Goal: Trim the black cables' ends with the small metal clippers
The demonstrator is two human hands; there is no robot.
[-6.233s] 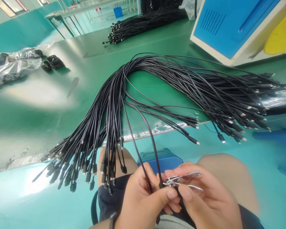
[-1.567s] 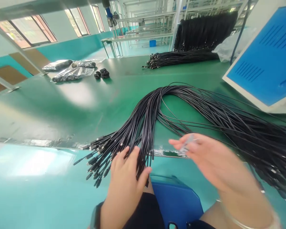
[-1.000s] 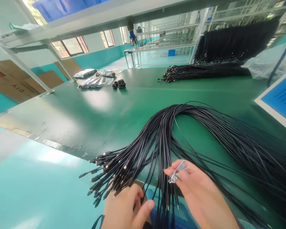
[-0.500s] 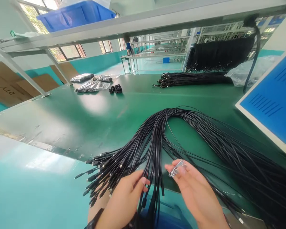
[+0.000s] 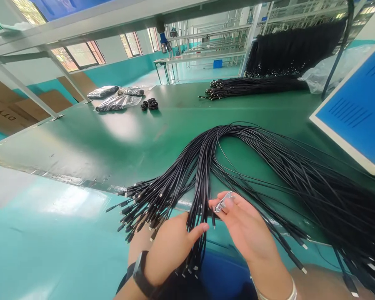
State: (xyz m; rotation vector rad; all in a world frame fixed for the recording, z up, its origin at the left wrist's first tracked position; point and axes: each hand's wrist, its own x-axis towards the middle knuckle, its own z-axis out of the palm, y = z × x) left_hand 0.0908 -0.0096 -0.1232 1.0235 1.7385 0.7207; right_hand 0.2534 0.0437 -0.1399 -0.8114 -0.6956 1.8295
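Note:
Black cables (image 5: 203, 156) with plugs at their ends arch over the table's front edge, and some plug ends hang below it. My left hand (image 5: 175, 237) is around the nearer hanging strands, thumb in front and the other fingers mostly hidden behind them. Just to the right, my right hand (image 5: 246, 225) pinches a small, shiny, clear-and-silver piece (image 5: 223, 202), whose kind I cannot make out. The right fingertips are close beside the strands; whether they touch, I cannot tell. More plug ends (image 5: 140, 204) fan out to the left of my left hand.
The green table (image 5: 90, 146) carries bagged items (image 5: 117, 102), small black coils (image 5: 150, 104) and another cable bundle (image 5: 253, 88). A blue-and-white box (image 5: 356, 108) stands at right. A shelf rail (image 5: 112, 23) crosses overhead. Cables hang on a rack (image 5: 293, 48) behind.
My left hand has shifted right and its thumb now lies across the hanging strands. My right hand, holding the shiny piece, has come closer to them. The view has tilted down slightly.

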